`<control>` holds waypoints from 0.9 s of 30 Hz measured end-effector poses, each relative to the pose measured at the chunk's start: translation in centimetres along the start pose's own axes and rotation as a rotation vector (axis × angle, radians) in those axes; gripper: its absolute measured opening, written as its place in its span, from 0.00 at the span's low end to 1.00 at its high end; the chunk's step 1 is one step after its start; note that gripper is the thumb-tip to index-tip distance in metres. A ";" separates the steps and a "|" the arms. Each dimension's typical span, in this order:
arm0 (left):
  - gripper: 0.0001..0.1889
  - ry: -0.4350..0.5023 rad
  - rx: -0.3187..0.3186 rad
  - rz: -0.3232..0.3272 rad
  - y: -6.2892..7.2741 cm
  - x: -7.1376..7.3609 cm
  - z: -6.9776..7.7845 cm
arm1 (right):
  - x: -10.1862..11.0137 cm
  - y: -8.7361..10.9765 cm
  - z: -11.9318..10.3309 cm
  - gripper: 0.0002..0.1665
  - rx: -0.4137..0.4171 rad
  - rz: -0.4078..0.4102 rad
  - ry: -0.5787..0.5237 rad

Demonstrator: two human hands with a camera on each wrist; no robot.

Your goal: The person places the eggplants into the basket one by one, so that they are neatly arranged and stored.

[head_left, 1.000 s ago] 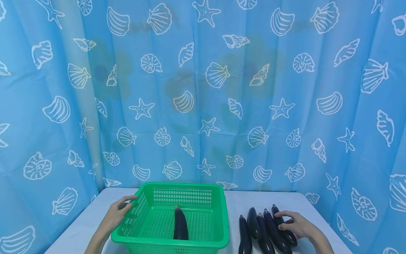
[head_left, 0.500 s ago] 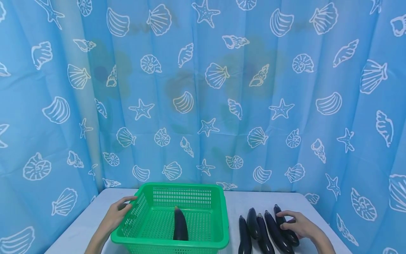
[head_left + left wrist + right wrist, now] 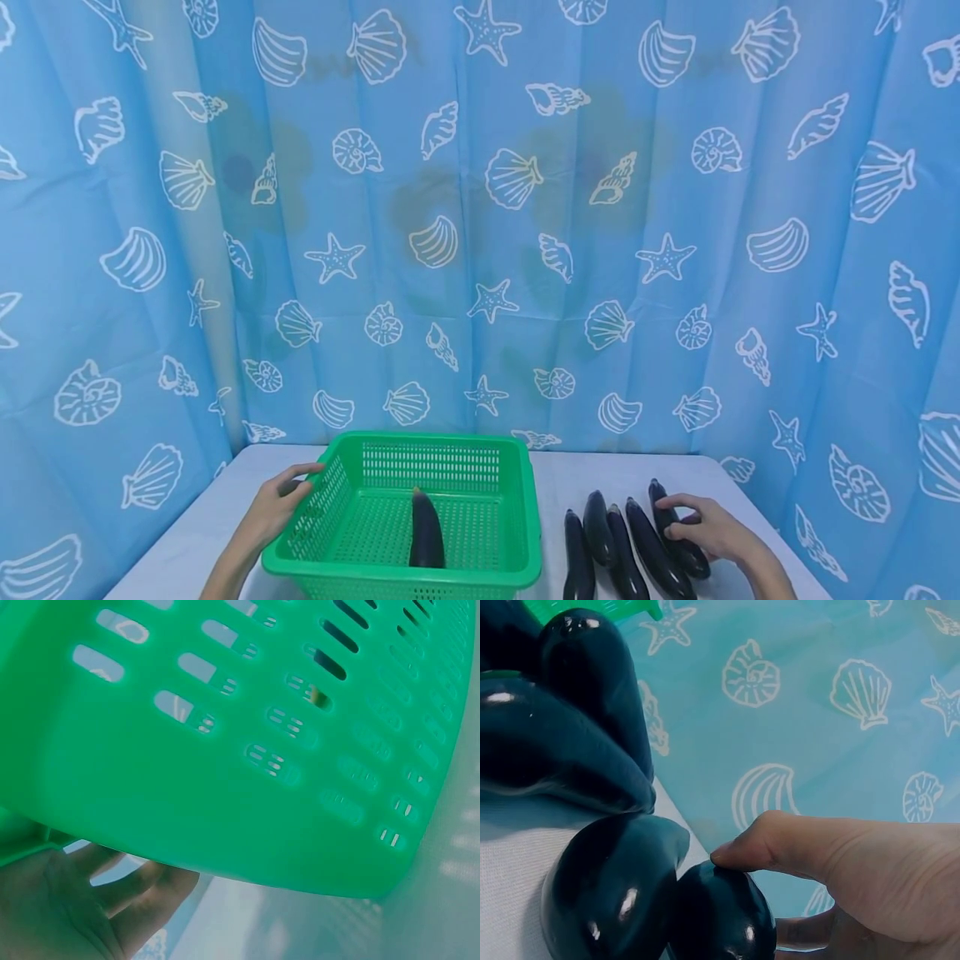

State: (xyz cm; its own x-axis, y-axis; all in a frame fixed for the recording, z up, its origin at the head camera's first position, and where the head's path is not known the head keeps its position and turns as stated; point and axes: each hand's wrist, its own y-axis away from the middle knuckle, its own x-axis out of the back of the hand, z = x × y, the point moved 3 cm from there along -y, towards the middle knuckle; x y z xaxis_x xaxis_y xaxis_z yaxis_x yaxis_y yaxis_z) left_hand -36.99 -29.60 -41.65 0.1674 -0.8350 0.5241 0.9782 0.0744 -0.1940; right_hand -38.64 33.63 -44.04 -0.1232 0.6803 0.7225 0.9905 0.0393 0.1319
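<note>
My left hand holds the left rim of a green plastic basket. From below, the left wrist view shows its fingers under the rim, beside the slotted wall. One dark eggplant lies in the basket. On the right, my right hand holds the outermost eggplant of a row, thumb on one side and fingers on the other. In the right wrist view the thumb presses on this eggplant, whose rounded end lies against the neighbouring eggplant.
Several more eggplants lie side by side between the basket and my right hand. All stand on a white-covered table. A blue curtain with white shells and starfish hangs behind and along both sides.
The outermost eggplant and my right hand have shifted slightly to the right, its stem end swinging away from the row. The neighbouring eggplant also moved a little right. My left hand stays put.
</note>
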 end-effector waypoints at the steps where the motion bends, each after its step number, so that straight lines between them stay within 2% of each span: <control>1: 0.21 0.004 -0.001 0.000 0.0 0.0 0.0 | 0.1 0.0 -0.1 0.28 0.005 0.002 0.002; 27: 0.23 0.006 -0.008 -0.005 0.0 -0.1 0.0 | 0.8 1.2 -2.0 0.27 0.071 0.062 -0.003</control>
State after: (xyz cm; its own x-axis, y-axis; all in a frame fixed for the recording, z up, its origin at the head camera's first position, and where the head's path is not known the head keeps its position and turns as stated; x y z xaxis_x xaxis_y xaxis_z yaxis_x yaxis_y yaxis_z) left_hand -36.98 -29.56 -41.70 0.1616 -0.8385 0.5203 0.9781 0.0658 -0.1977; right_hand -37.72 32.80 -41.94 -0.0611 0.6849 0.7261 0.9981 0.0486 0.0381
